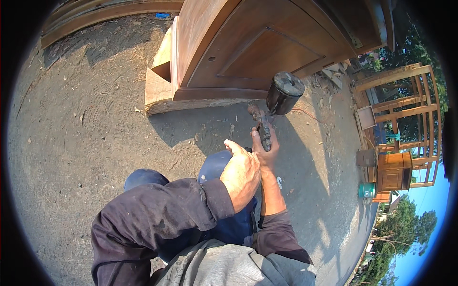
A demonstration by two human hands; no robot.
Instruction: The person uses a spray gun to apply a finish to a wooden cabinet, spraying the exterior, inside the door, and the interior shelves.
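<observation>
Keep the spray gun point(261, 125) steady near the brown cabinet point(269, 52).
The right hand point(267, 152) is closed around it; the left hand point(242, 174) overlaps the right wrist, grasp unclear. Firm support should keep the cup point(282, 95) from tipping.

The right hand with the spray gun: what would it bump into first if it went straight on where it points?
Probably the lower edge of the brown wooden cabinet, with the spray gun arriving before the right hand. Depth is unclear in this single view.
</observation>
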